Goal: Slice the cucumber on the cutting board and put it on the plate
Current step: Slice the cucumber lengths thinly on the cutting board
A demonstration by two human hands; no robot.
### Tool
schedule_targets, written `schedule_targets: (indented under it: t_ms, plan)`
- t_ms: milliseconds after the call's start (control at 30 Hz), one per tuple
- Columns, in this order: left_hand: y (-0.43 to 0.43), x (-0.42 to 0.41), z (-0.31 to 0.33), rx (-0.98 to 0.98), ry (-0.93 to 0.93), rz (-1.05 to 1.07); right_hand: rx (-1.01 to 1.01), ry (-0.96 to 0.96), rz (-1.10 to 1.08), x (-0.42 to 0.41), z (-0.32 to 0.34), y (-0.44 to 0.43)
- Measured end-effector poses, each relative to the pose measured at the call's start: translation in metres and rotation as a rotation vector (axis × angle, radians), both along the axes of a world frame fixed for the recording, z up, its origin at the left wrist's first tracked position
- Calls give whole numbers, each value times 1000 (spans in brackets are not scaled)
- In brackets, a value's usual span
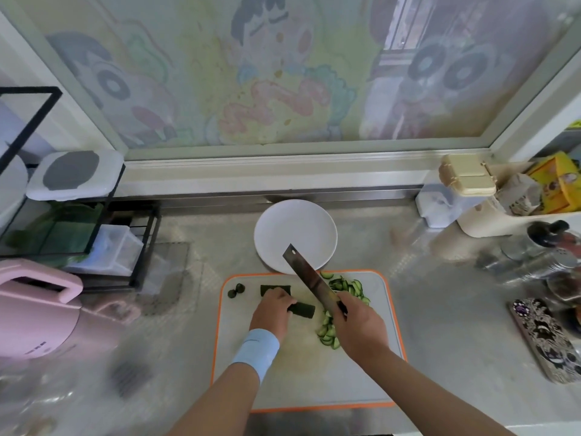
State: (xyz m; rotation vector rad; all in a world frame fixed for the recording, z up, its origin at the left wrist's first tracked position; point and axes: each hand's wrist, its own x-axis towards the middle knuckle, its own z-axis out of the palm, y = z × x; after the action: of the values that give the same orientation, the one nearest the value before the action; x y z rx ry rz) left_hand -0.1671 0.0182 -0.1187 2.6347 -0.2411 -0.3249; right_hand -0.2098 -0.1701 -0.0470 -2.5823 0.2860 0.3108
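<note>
A white cutting board [301, 379] with an orange rim lies on the counter in front of me. My left hand [271, 313] grips a dark green cucumber piece [304, 309] in the board's middle. A second cucumber piece [275, 289] lies just behind that hand, and two small end bits [236, 291] sit at the board's far left. My right hand [356, 325] holds a cleaver [309, 278] by its handle, blade raised and pointing up-left over the board. Several cucumber slices [345, 286] lie to the right of the blade, more [328, 333] near my right hand. A white plate [295, 236] stands behind the board.
A pink appliance [34, 313] sits at the left beside a black wire rack [103, 234]. At the right are glass jars [547, 256], a patterned phone [547, 341] and a cream container [515, 209]. A window sill runs along the back.
</note>
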Motion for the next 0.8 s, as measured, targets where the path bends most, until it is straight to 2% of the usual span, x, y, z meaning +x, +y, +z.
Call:
schedule_targets:
  t_ms: [233, 333, 500, 600, 700, 800]
  plan:
    - [-18, 32, 8, 86, -177, -182, 5, -5, -24, 2, -4, -7]
    - [-11, 38, 5, 73, -144, -152, 3, 0, -7, 1, -7, -9]
    - [16, 28, 14, -114, -112, 32, -3, 22, 52, -6, -12, -4]
    - [38, 4, 21, -110, -68, 94, -11, 27, 126, -11, -14, 6]
    - [57, -30, 24, -44, 47, 4, -20, 8, 235, -17, -14, 18]
    - [68, -58, 20, 20, 85, -70, -29, 8, 307, -23, -14, 28]
